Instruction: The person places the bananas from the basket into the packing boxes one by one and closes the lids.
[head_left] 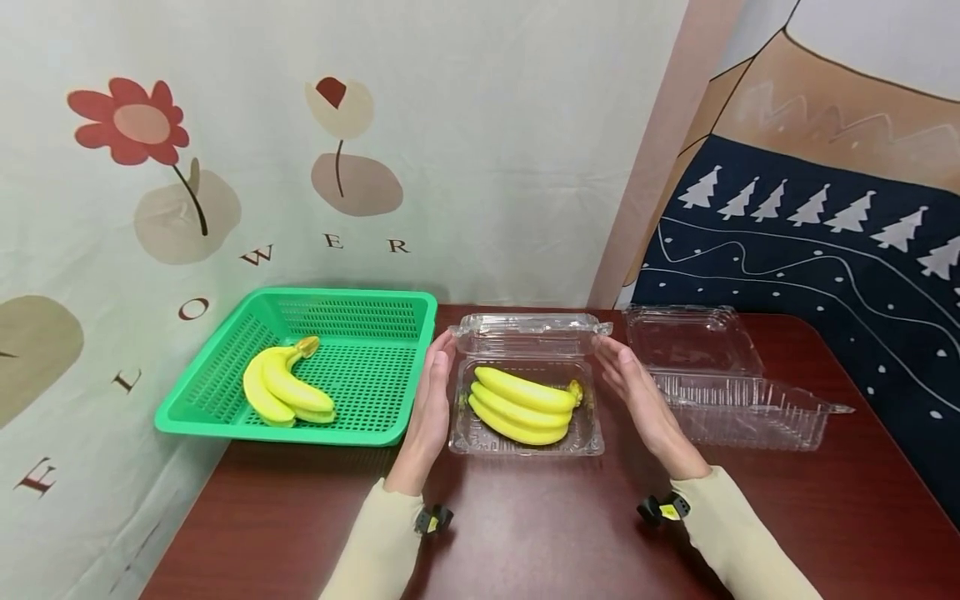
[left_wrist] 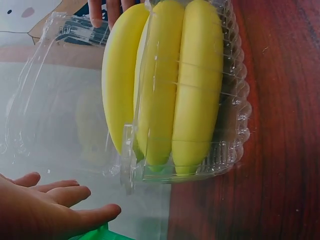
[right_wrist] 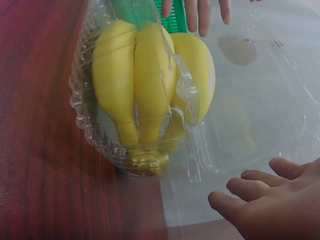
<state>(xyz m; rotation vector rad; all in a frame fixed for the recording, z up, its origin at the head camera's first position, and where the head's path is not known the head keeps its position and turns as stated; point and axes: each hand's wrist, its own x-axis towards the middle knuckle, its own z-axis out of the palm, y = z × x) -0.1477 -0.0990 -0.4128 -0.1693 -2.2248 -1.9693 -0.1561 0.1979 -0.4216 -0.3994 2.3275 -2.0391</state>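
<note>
Nearest the viewer, the left sleeve (head_left: 375,546) and right sleeve (head_left: 742,537) reach in over the near part of the table (head_left: 517,533). Each wrist carries a small black device, the left one (head_left: 433,520) plainly visible.

Both hands are noted as released. The left hand (head_left: 431,408) and right hand (head_left: 643,400) extend with fingers straight, one on either side of the box (head_left: 527,452), grasping nothing. Fingertips lie level with the ends of the lid (head_left: 532,340); whether they touch it cannot be told.

Location: the box stands at the middle of the table, its lid raised along the far side. Inside lies a bunch of bananas (head_left: 521,406), three showing, the stem end to the right. To the left, a green basket (head_left: 360,437) holds another bunch (head_left: 288,387). To the right, a spare box (head_left: 750,412) sits with its lid up as well.

Handling assessment: the box appears thin, light and springy, slick on its faces and liable to crease or crack if squeezed. The lid is best taken at its two end edges, with equal, gentle pressure; the body, low on its ribbed sides. The bananas look smooth and firm, probably the heavier part of the load, apt to slide should the box tilt; the stem offers the surest hold.
</note>
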